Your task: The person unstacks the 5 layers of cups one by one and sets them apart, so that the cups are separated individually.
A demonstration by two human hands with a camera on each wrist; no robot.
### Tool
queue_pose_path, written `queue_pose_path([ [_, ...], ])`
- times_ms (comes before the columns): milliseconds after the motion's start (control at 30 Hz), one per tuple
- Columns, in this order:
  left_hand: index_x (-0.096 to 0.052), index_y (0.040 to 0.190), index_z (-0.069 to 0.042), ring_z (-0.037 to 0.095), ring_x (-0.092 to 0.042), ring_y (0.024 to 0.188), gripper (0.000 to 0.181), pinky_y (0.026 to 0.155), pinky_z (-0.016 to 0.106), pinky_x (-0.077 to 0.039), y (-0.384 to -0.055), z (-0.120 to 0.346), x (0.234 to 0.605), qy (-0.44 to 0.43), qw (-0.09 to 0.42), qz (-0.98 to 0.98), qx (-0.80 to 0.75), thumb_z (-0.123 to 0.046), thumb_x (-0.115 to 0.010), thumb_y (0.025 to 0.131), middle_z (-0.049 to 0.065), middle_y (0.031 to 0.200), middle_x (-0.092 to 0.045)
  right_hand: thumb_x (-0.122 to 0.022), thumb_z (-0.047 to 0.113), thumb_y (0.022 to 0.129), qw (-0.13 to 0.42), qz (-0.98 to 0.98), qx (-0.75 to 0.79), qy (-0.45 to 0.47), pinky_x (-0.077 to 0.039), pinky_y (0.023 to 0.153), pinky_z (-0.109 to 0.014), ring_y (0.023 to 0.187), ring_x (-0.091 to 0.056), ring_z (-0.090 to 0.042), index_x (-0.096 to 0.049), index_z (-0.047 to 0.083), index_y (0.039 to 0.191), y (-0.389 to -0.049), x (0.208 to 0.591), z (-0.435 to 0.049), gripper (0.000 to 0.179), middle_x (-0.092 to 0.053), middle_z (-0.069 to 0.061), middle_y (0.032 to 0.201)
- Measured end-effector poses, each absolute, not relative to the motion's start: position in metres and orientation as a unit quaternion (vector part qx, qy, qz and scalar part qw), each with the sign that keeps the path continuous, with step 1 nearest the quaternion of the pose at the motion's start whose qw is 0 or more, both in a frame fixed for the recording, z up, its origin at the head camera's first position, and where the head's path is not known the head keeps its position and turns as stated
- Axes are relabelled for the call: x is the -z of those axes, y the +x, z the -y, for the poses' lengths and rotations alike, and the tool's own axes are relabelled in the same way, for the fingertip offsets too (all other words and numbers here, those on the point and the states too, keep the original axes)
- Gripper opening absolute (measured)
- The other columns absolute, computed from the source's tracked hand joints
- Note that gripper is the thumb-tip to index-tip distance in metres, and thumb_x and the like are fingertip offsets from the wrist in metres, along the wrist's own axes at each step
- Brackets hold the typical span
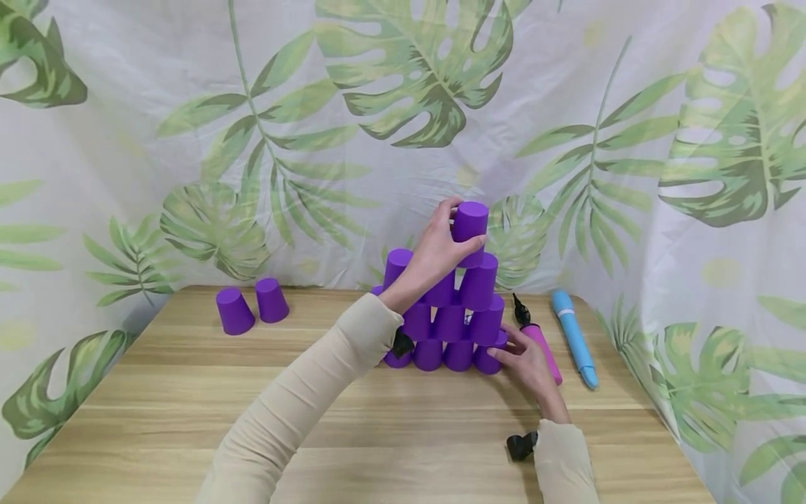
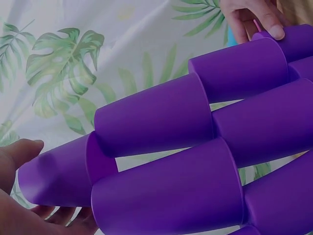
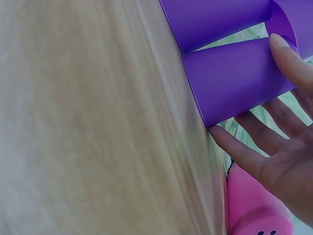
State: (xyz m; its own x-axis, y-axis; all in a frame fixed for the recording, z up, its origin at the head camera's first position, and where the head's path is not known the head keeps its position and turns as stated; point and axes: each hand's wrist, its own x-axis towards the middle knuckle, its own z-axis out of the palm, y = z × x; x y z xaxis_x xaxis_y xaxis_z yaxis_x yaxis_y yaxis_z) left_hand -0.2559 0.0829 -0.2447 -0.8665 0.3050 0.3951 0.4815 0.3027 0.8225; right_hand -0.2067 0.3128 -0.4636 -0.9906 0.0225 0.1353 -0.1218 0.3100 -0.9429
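Observation:
Upside-down purple cups are stacked in a stepped pyramid on the wooden table. At its peak, my left hand grips the top cup, with the thumb across the front and fingers behind. In the left wrist view, that top cup has its open rim right at two cups of the row below, one being the upper cup. Low on the right, my right hand touches the bottom-row end cup. Its thumb rests on the cup's side and the other fingers stretch out, spread, along the far side.
Two more upside-down purple cups, one nearer and one farther, stand apart at the back left. Close to my right hand lies a pink hand pump with a black nozzle; a blue pump-like tube lies beyond it. A leaf-print cloth hangs behind the table.

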Motion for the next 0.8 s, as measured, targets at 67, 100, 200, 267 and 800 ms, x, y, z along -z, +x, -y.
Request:
queue_pose_path([
  [67,-0.034,0.143,-0.010,0.021,-0.056,0.109,0.066,0.090,0.036,-0.049,-0.256,-0.082,0.246,-0.243,0.083,0.802,0.540,-0.026,-0.069,0.089,0.009,0.130,-0.049,-0.075,0.016,0.084,0.057,0.807,-0.586,0.032,-0.050,0.086,-0.025,0.116,-0.056,-0.039,-0.048,0.006,0.141,-0.207,0.465,-0.312,0.064,-0.056,-0.022,0.132],
  [100,-0.035,0.142,-0.010,0.021,-0.056,0.108,0.065,0.089,0.035,-0.050,-0.256,-0.081,0.247,-0.243,0.084,0.799,0.543,-0.025,-0.068,0.089,0.009,0.129,-0.049,-0.075,0.016,0.084,0.056,0.807,-0.587,0.032,-0.050,0.087,-0.025,0.116,-0.056,-0.039,-0.048,0.007,0.141,-0.207,0.465,-0.311,0.064,-0.056,-0.021,0.132],
  [200,-0.038,0.140,-0.010,0.021,-0.056,0.106,0.061,0.086,0.034,-0.051,-0.255,-0.078,0.249,-0.247,0.091,0.788,0.557,-0.023,-0.069,0.089,0.008,0.125,-0.051,-0.075,0.015,0.084,0.055,0.806,-0.589,0.033,-0.050,0.087,-0.025,0.116,-0.057,-0.038,-0.048,0.007,0.141,-0.207,0.466,-0.310,0.063,-0.056,-0.020,0.132],
  [267,-0.040,0.139,-0.011,0.020,-0.056,0.107,0.061,0.085,0.032,-0.051,-0.252,-0.075,0.249,-0.252,0.100,0.775,0.571,-0.023,-0.070,0.088,0.007,0.124,-0.053,-0.075,0.014,0.084,0.057,0.806,-0.589,0.034,-0.050,0.086,-0.023,0.116,-0.057,-0.038,-0.049,0.007,0.140,-0.207,0.467,-0.309,0.062,-0.056,-0.020,0.131],
  [800,-0.047,0.134,-0.009,0.020,-0.055,0.108,0.058,0.089,0.034,-0.050,-0.213,-0.021,0.255,-0.256,0.226,0.701,0.626,-0.015,-0.075,0.083,0.008,0.122,-0.056,-0.074,0.014,0.085,0.056,0.810,-0.582,0.029,-0.050,0.083,-0.022,0.114,-0.057,-0.041,-0.046,0.005,0.142,-0.208,0.464,-0.313,0.064,-0.055,-0.023,0.132],
])
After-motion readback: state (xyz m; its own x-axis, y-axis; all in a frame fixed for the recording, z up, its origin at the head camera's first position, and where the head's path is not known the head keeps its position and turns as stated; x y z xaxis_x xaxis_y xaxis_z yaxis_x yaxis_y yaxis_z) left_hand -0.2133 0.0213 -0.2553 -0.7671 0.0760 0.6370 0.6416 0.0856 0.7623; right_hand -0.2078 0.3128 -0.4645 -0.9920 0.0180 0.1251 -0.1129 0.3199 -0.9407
